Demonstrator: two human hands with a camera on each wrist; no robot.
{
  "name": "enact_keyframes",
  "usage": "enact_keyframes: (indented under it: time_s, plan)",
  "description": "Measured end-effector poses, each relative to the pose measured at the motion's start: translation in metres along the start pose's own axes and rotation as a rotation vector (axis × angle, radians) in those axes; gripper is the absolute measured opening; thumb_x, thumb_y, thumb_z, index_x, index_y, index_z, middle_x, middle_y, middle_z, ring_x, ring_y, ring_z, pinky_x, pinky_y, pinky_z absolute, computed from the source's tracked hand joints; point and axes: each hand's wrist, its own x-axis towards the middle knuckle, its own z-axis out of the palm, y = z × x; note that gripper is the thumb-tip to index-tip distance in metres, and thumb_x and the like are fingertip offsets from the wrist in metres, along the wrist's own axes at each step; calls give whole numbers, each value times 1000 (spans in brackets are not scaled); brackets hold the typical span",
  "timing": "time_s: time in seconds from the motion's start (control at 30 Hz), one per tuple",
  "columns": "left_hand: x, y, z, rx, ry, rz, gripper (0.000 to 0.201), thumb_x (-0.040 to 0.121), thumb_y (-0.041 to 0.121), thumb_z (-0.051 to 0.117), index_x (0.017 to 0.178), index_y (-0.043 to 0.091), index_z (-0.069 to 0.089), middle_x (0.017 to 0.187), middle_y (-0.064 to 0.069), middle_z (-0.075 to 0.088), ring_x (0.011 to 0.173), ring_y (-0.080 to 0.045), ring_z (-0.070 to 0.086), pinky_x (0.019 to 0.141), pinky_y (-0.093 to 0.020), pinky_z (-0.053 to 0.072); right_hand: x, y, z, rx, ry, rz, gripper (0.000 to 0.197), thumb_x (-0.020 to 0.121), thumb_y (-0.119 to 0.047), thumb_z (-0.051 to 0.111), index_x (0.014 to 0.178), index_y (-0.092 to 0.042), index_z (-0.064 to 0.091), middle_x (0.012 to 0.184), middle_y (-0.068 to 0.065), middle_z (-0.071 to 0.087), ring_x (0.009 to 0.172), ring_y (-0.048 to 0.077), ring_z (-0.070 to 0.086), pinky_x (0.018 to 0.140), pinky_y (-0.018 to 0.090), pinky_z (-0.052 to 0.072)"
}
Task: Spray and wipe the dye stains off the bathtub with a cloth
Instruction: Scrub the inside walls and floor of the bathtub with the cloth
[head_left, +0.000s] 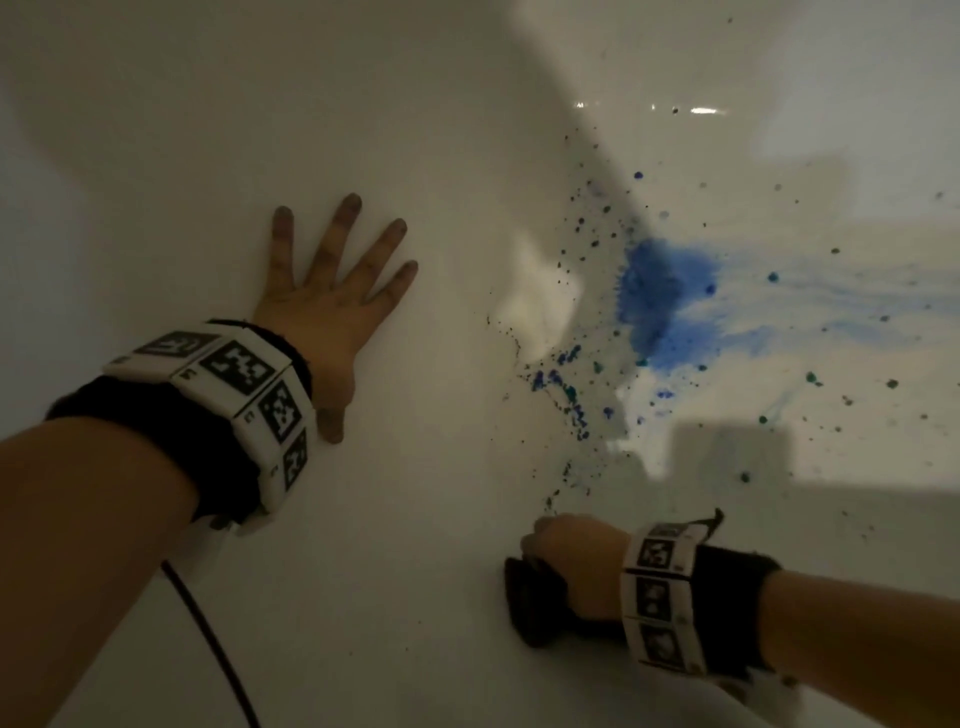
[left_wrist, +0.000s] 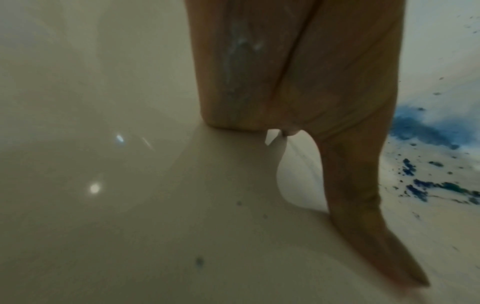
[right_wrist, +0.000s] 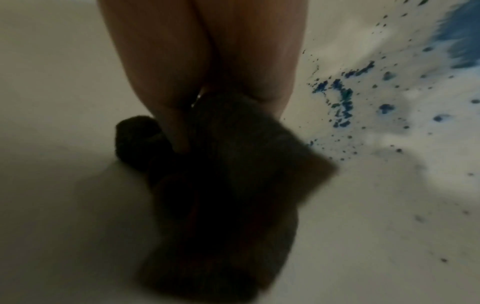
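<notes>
A white bathtub fills the head view. A large blue dye stain with a smear trailing right lies at centre right, ringed by several dark blue and green specks. My left hand lies flat on the tub wall with fingers spread, its fingertips smudged dark. My right hand grips a dark cloth bunched against the tub below the specks. The right wrist view shows the dark cloth under my fingers, with specks to the right. The blue stain shows beside my left hand.
A dark cable runs down from my left wrist band across the tub at the lower left. A patch of bright light falls on the tub floor at the right. No spray bottle is in view.
</notes>
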Motion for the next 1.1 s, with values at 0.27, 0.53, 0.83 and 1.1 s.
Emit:
enact_keyframes:
  time_s: [0.27, 0.53, 0.83, 1.1]
  plan:
    - [0, -1, 0, -10, -5, 7, 156, 45, 62, 80, 130, 22, -44, 122, -6, -61, 112, -34, -54, 88, -61, -27, 40, 8, -47, 89, 320, 194, 62, 86, -15, 62, 139, -9, 31, 138, 14, 33, 124, 31, 40, 100, 36, 40]
    - [-1, 1, -1, -2, 0, 5, 156, 45, 62, 80, 134, 22, -42, 124, -6, -60, 119, -37, -51, 90, -61, -25, 0, 48, -117, 330, 807, 327, 38, 86, -27, 59, 117, -6, 52, 122, 14, 49, 110, 32, 51, 89, 34, 43]
    - [-1, 1, 0, -17, -9, 20, 154, 48, 59, 80, 128, 20, -45, 121, -9, -61, 111, -37, -54, 88, -63, -28, 36, -10, -55, 318, 444, 21, 35, 87, -5, 49, 122, -8, 47, 126, 11, 45, 119, 27, 45, 95, 29, 37]
    - [4, 2, 1, 5, -6, 3, 153, 48, 60, 80, 131, 20, -44, 126, -10, -60, 111, -39, -55, 84, -65, -29, 31, 44, -164, 1096, 1224, 80, 8, 91, -20, 44, 85, -17, 46, 83, 1, 50, 83, 18, 52, 69, 22, 39]
